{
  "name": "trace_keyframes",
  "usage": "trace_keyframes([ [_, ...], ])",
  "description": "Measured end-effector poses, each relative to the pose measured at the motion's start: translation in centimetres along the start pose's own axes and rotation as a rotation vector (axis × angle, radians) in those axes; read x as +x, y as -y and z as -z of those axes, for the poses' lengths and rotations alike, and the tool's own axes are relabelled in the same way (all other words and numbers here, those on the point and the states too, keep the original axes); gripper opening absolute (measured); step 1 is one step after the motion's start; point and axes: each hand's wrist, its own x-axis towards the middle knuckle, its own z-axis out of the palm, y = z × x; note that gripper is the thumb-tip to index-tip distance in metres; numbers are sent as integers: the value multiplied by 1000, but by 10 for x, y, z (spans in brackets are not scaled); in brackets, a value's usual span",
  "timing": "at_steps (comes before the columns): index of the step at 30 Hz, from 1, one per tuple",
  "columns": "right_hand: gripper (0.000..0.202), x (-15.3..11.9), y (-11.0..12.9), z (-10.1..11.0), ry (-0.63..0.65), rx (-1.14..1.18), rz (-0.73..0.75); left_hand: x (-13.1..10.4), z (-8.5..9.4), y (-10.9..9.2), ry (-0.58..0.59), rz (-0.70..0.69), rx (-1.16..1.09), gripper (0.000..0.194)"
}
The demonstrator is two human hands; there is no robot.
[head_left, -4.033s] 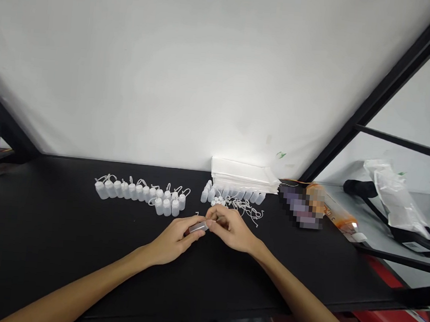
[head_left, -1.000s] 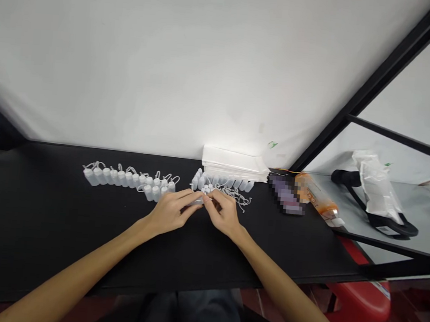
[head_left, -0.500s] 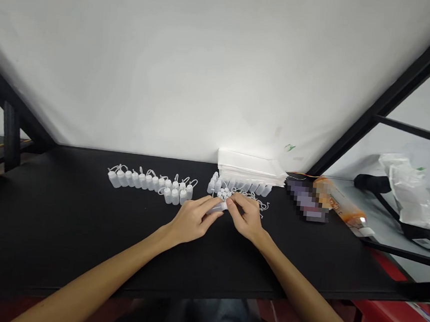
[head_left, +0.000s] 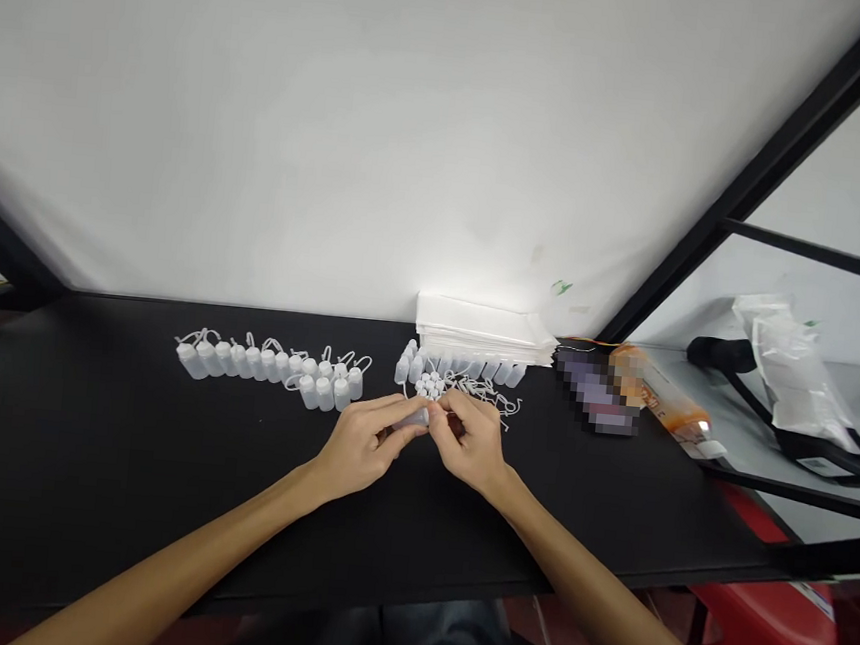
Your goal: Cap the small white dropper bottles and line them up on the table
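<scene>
as a second ago, the left hand (head_left: 360, 444) grasps a small bottle (head_left: 413, 418), the right hand (head_left: 471, 443) pinching its end near white caps (head_left: 428, 387): handling of this bottle continues.

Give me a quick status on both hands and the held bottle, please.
Left hand gripping small bottle. Right hand at its end, grip partly hidden. White caps clustered just beyond.

We're in what looks like a small workshop: bottles (head_left: 267, 365) lined up on this black table (head_left: 160, 480), white stack (head_left: 486, 325) along its back edge.
</scene>
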Motion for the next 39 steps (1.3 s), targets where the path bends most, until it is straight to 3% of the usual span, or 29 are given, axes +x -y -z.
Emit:
trace_keyframes([
  [2,28,0,1,-2,-3,11,-43,-3,-2,2,-49,-58,80,24],
  [6,36,4,-1,-1,108,103,-148,-8,-8,10,-150,-181,252,21],
  [14,25,7,-6,3,196,189,-198,-2,1,12,-55,-68,151,19],
  [18,29,8,-4,4,229,193,-253,0,2,12,-15,-83,172,22],
  [23,36,10,-3,5,236,204,-255,-3,-1,17,-98,-155,271,23],
  [26,42,10,-8,4,256,303,-309,-4,-3,17,-63,-117,276,26],
  [31,54,13,-19,8,229,593,-569,0,0,11,52,172,-122,37],
  [34,51,17,-21,13,224,635,-584,5,6,5,157,353,-499,39],
  [39,30,16,-16,12,376,673,-529,11,17,-7,255,498,-955,30],
])
